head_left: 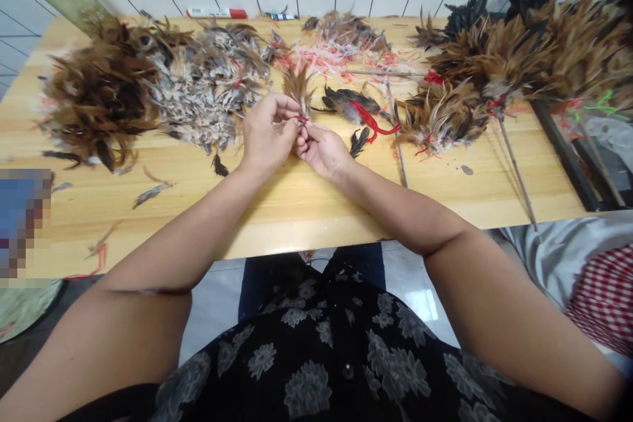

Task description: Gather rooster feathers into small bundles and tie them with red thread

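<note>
Hands (pixel 268 134) (pixel 324 150) pinching red thread (pixel 302 119), we hold a feather bunch (pixel 297 88), seemingly half-tied; right of it, a duster (pixel 496 67) looks bound.

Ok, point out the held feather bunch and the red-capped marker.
Held feather bunch (pixel 297 87), head view: middle of its brown plumes.
Red-capped marker (pixel 215 14), head view: on its barrel.

Worktop (pixel 346 224): pale wood. Brown feather pile (pixel 93 92) toward left edge, grey feather pile (pixel 198 92) beside it. Red-capped marker (pixel 216 14) along back edge, pink-white string tangle (pixel 326 58) near back centre. Red thread (pixel 368 120) mid-worktop, feather-topped stick (pixel 514 165) past front edge toward right corner
</note>
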`<state>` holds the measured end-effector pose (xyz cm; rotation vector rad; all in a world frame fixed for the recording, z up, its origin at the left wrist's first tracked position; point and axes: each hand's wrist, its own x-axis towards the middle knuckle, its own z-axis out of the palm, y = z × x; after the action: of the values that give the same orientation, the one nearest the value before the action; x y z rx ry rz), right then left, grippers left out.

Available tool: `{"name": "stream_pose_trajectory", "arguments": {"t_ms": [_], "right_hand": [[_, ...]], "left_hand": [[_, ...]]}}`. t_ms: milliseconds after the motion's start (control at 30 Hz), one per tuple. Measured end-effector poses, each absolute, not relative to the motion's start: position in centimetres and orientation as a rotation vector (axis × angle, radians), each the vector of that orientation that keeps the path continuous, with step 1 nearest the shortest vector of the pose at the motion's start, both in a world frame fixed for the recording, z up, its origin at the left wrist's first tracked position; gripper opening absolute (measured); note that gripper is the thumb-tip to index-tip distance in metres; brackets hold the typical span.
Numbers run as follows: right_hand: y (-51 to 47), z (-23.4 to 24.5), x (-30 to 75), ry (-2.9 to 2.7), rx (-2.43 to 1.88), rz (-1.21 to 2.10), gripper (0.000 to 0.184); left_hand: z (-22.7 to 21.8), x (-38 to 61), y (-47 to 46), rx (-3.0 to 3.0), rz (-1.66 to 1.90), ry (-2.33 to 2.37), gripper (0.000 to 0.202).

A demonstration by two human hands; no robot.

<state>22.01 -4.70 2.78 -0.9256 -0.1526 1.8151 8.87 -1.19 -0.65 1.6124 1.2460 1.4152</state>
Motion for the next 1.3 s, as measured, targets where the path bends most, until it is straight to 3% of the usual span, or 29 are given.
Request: {"name": "stream_pose_trajectory", "arguments": {"t_ms": [467,767,900,1100,1300], "right_hand": [[-5.4,3.5,21.8,-0.064,-0.889,1.923,0.064],[-5.1,3.5,21.7,-0.06,-0.923,1.877,0.056],[-5.1,3.1,21.3,-0.081,-0.928,1.892,0.05],[-4.9,2.5,21.1,-0.107,-0.964,1.977,0.051],[-5.3,3.4,21.4,-0.077,-0.965,2.063,0.062]], "left_hand": [[-2.8,7.9,0.1,1.843,1.418,1.401,0.022],[-1.4,9.0,-2.0,1.712,1.289,1.234,0.046],[-1.4,8.8,-1.7,1.688,1.323,1.17,0.043],[-1.9,7.5,-0.6,1.876,1.237,1.116,0.023],[-2.2,7.9,-0.5,1.566,1.229,1.144,0.036]]}}
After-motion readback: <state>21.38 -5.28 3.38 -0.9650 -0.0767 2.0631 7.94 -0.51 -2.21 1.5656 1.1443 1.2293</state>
